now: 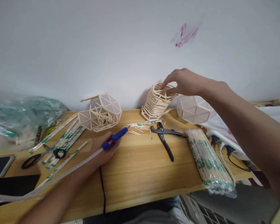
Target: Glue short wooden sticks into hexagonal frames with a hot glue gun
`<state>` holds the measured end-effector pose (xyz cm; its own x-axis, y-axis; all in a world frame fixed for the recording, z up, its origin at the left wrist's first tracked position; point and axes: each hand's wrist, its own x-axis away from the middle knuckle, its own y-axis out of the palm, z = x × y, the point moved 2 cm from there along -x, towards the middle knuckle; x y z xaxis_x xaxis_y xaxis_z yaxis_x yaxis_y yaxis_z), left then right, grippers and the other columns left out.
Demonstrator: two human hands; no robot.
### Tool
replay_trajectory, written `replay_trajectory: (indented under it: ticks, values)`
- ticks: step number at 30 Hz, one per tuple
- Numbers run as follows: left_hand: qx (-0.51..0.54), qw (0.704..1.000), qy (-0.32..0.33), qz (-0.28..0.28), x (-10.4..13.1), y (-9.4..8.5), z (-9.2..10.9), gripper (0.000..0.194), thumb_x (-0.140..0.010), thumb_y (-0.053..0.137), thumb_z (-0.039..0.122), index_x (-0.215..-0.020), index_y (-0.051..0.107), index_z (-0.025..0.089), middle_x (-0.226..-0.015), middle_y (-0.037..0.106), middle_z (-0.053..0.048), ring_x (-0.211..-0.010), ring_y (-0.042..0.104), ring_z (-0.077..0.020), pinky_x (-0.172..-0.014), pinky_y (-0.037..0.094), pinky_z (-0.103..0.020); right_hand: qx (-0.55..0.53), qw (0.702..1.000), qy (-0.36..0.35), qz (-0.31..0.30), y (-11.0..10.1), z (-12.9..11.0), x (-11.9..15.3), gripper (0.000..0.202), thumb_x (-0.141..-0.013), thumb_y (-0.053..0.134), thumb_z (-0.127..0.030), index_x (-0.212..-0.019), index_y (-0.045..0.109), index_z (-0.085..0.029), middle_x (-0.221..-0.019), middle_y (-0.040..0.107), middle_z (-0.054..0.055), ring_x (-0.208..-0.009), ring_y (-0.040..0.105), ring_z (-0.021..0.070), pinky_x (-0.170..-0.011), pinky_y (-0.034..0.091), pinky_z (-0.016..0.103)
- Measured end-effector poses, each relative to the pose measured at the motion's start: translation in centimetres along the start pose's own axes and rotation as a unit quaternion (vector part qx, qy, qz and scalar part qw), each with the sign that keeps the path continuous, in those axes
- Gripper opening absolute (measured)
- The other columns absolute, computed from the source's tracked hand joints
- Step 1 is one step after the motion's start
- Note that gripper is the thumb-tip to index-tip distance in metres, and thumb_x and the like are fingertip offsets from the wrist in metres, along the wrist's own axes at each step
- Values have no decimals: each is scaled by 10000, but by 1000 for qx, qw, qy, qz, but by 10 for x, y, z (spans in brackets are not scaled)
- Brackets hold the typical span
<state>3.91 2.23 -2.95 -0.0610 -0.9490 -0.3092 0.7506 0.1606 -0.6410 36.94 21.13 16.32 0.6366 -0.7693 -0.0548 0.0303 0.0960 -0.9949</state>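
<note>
A blue glue gun (pixel 115 138) with a long translucent glue stick trailing from its rear is gripped in my left hand (pixel 105 149), its tip pointing to the upper right. My right hand (pixel 183 81) reaches over the top of a stack of wooden stick frames (pixel 156 102), thumb and fingers pinched on its upper rim. The stack leans to the right near the wall. Short cut sticks (pixel 142 128) lie in front of it, beside a wrapped stick (pixel 146 123). A black-handled cutter (pixel 164 140) lies opened just to their right.
At left are a stick-and-panel polyhedron (pixel 102 113) holding loose sticks, scissors (pixel 44 155), wrapped chopsticks (pixel 67 143), plastic bags (pixel 25 118) and a phone (pixel 1 166). At right are another polyhedron (pixel 193 109), a chopstick pack (pixel 210 161) and a power strip (pixel 228 144) with cables.
</note>
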Motion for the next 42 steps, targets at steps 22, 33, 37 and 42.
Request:
replay_trajectory:
  ticks: [22, 33, 37, 42]
  values:
    - [-18, 1000, -1, -22, -10, -4, 0, 332, -953, 650, 496, -754, 506, 271, -618, 567, 30, -565, 568, -167, -570, 446, -313, -104, 992, 68, -27, 149, -176, 58, 176, -1077, 567, -199, -1097, 722, -119, -1135, 715, 184, -1085, 673, 300, -978, 525, 401]
    - [-20, 1000, 13, -8, -9, 1, -6, 390, -951, 668, 524, -717, 489, 268, -573, 530, 43, -536, 564, -169, -545, 405, -309, -140, 989, 22, 30, 173, -203, 68, 235, -1108, 486, -205, -1199, 688, -127, -1171, 681, 171, -1119, 589, 329, -1019, 539, 492]
    - [-17, 1000, 16, -5, -8, 2, -11, 327, -955, 678, 508, -769, 564, 264, -609, 580, 39, -577, 602, -169, -592, 455, -300, -202, 977, -45, 54, 171, -222, 86, 210, -1105, 507, -194, -1178, 693, -132, -1191, 676, 165, -1143, 587, 301, -1071, 540, 478]
    - [-30, 999, 3, -24, -7, 2, -13, 302, -963, 668, 525, -817, 611, 266, -628, 601, 34, -592, 614, -170, -608, 468, -297, -231, 969, 37, 76, 165, -221, 101, 388, -1087, 609, -385, -1385, 638, -138, -1406, 629, 221, -1338, 563, 364, -1155, 497, 585]
